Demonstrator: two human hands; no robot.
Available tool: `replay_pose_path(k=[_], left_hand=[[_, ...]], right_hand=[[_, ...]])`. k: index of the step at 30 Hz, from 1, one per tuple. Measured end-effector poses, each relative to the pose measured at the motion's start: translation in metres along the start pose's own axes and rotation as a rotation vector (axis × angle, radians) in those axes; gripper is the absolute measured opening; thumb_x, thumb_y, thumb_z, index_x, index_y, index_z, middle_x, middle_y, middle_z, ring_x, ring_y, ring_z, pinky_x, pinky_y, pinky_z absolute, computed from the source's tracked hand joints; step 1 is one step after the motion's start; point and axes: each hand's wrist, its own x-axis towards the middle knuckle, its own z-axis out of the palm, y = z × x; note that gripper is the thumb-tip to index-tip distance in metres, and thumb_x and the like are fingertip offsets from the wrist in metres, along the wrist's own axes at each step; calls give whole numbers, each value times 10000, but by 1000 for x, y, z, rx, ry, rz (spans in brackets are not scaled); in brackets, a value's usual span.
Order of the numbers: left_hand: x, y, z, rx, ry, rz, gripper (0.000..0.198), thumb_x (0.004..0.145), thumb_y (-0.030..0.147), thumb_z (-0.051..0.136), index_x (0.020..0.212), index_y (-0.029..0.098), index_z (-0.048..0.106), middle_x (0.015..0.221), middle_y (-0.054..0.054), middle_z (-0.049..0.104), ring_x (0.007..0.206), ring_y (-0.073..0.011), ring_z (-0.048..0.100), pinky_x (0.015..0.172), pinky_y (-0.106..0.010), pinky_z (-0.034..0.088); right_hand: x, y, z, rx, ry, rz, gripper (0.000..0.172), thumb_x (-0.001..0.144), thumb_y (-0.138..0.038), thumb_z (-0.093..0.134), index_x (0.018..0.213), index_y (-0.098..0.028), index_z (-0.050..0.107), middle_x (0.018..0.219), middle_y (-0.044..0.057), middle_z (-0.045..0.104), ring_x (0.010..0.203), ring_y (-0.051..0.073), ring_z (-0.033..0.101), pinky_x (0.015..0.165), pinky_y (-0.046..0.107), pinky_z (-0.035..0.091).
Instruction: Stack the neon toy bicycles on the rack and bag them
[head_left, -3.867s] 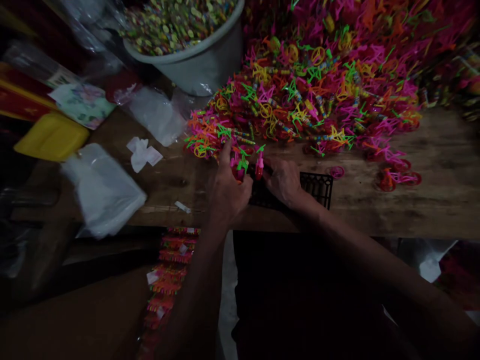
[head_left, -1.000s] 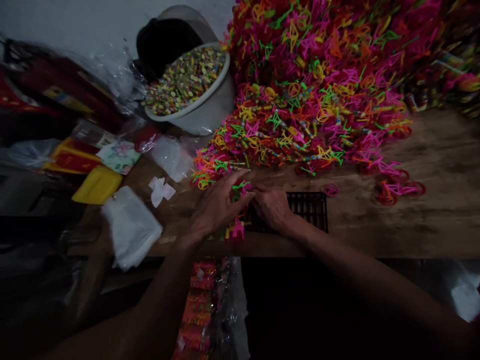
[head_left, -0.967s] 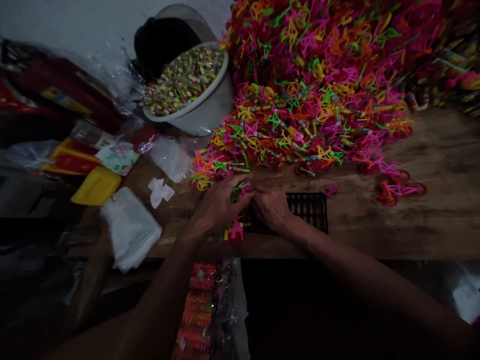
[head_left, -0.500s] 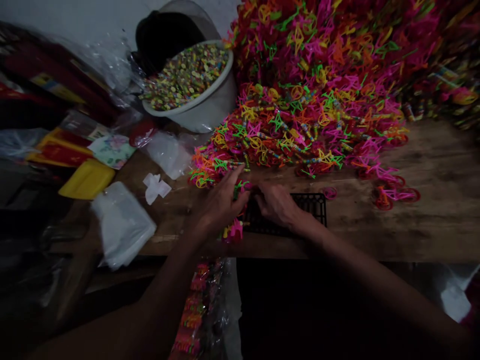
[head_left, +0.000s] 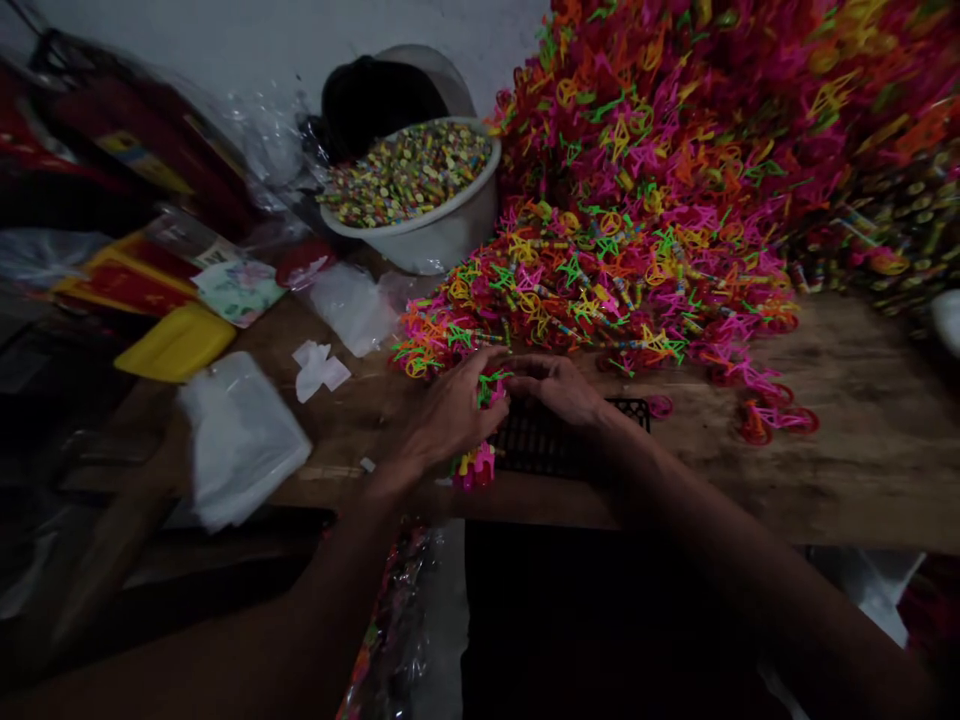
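Note:
My left hand [head_left: 450, 418] curls around a small bunch of neon plastic toys [head_left: 475, 465], whose pink and yellow ends stick out below the palm. My right hand [head_left: 559, 387] meets it fingertip to fingertip, pinching a green toy piece [head_left: 493, 381] between them. Both hands rest over a black grid tray [head_left: 556, 447] near the front edge of the wooden table [head_left: 862, 470]. A huge heap of pink, orange, green and yellow plastic toys [head_left: 645, 220] rises just behind the hands.
A white basin of small coloured candies [head_left: 420, 195] stands at the back left of the heap. Clear plastic bags [head_left: 238, 430], a yellow tray [head_left: 176, 342] and paper scraps [head_left: 319, 368] lie to the left. Packed strips hang below the table edge [head_left: 390, 620].
The camera has tilted up and shifted, showing more of the heap and wall. My right hand has slid a little up and left off the black tray towards the left hand's fingertips.

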Motion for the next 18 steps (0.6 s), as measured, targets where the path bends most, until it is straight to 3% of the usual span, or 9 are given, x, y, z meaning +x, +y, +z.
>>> replay_pose_path(k=[5, 9, 12, 14, 18], left_hand=[[-1, 4, 5, 105, 8, 19, 464, 942, 230, 481, 1382, 128, 590, 1376, -150, 662, 1293, -282, 638, 1149, -476, 508], [2, 7, 9, 146, 28, -12, 444, 944, 219, 444, 1334, 130, 637, 1326, -147, 689, 1239, -287, 665, 1118, -476, 528], [4, 4, 11, 136, 48, -16, 420, 940, 232, 453, 1290, 146, 669, 1301, -133, 705, 1235, -281, 669, 1123, -461, 523], [3, 2, 12, 130, 61, -14, 442, 948, 255, 464, 1338, 154, 647, 1332, -126, 695, 1261, -272, 656, 1147, -454, 506], [0, 7, 14, 108, 68, -6, 455, 978, 307, 481, 1382, 162, 631, 1350, -127, 688, 1263, -273, 652, 1152, -476, 497]], right_hand=[[10, 10, 2, 98, 44, 21, 303, 617, -253, 863, 840, -178, 671, 734, -56, 653, 661, 92, 565, 650, 230, 478], [11, 13, 3, -40, 67, 20, 233, 728, -246, 800, 897, -161, 662, 780, -30, 689, 684, 104, 604, 689, 238, 518], [-4, 2, -4, -476, 128, -89, 136, 834, -144, 669, 969, -137, 683, 946, 57, 747, 848, 156, 671, 828, 287, 537], [-16, -10, -12, -868, 245, -176, 182, 888, -109, 582, 1022, -135, 702, 1059, 112, 744, 951, 199, 674, 887, 318, 519], [-20, -33, -27, -1369, 452, -168, 287, 1015, -214, 464, 1149, -152, 711, 1211, 174, 691, 1077, 276, 643, 878, 350, 501]])
